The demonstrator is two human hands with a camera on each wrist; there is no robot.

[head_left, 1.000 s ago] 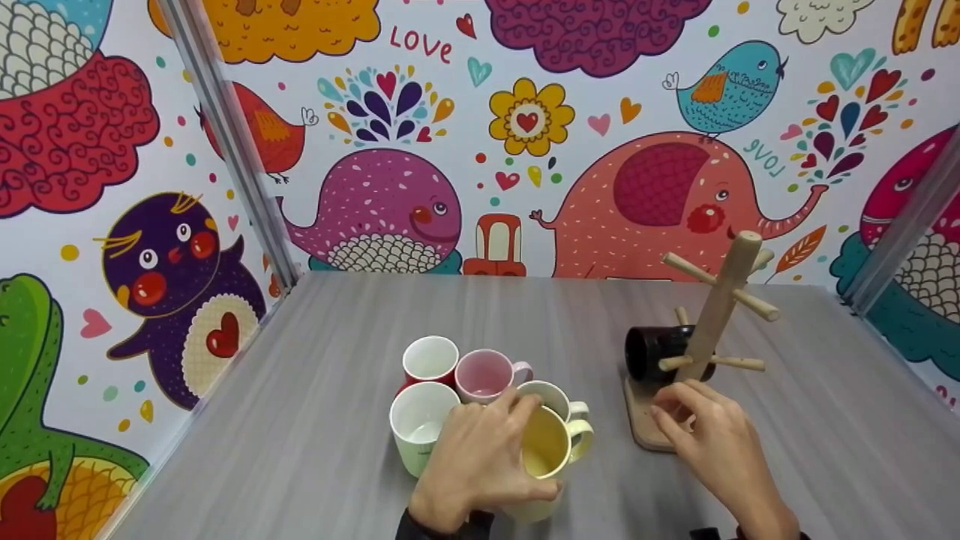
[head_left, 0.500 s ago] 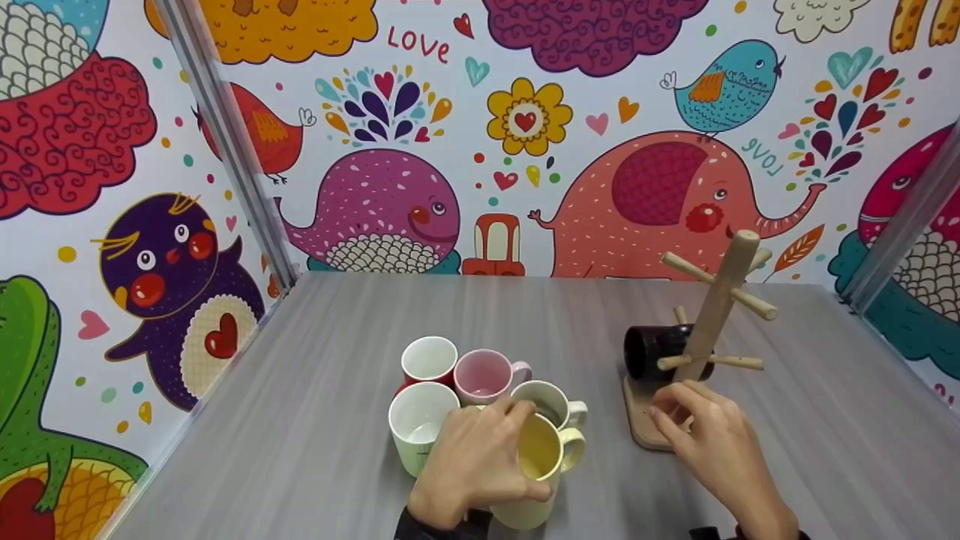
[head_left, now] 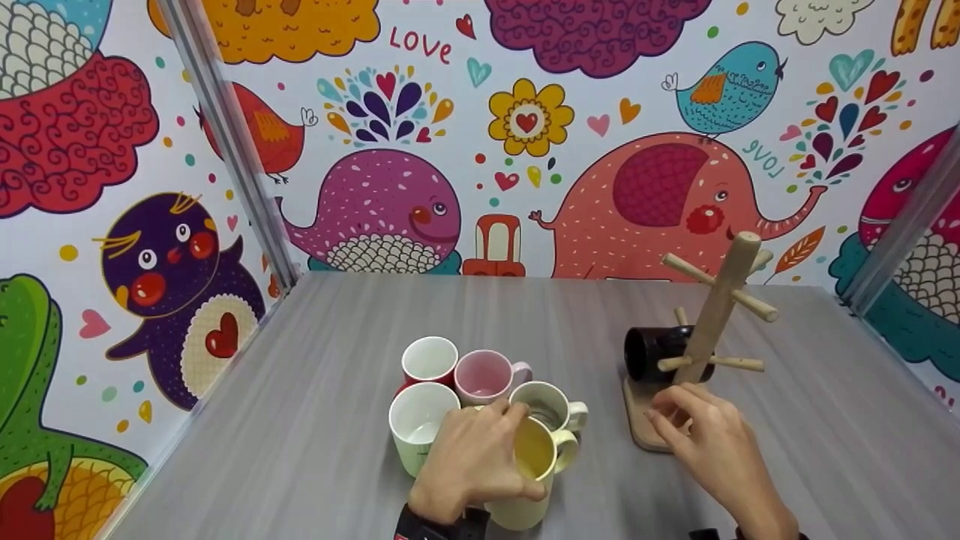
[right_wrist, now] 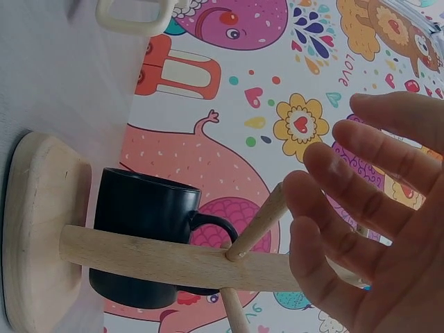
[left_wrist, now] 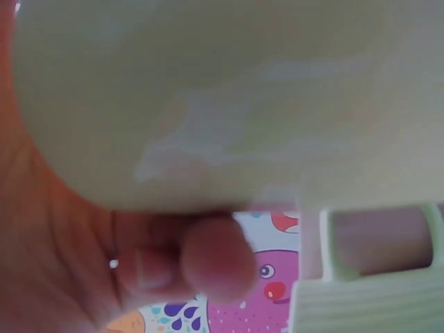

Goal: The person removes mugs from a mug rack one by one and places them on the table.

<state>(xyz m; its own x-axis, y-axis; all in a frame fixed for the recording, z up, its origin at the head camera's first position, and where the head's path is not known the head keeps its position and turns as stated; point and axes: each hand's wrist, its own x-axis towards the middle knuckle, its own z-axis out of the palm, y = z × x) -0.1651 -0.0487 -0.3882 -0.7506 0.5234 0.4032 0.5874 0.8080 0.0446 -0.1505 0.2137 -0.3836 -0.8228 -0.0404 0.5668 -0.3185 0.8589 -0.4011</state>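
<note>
My left hand [head_left: 472, 461] grips a pale yellow mug [head_left: 519, 514] around its side, thumb and fingers spread about the rim. The mug's handle points right. Up close, the same mug [left_wrist: 208, 90] fills much of the left wrist view, fingertips below it. My right hand [head_left: 712, 446] hovers beside a wooden mug tree [head_left: 711, 334], fingers loosely bent and nothing in them. A black mug [head_left: 649, 354] hangs sideways by its handle from a lower peg, partly behind the post; the right wrist view also has this black mug [right_wrist: 146, 208].
Around the yellow mug stand a white mug [head_left: 541, 397], a pink mug [head_left: 484, 375], a red mug with white inside [head_left: 430, 361] and a pale green mug [head_left: 412, 454]. Printed walls [head_left: 525, 180] enclose the grey table [head_left: 300, 390] at back and sides.
The left hand and yellow mug have shifted slightly left and towards the front, exposing more of the white mug behind. The right hand and the mug tree stay nearly still.
</note>
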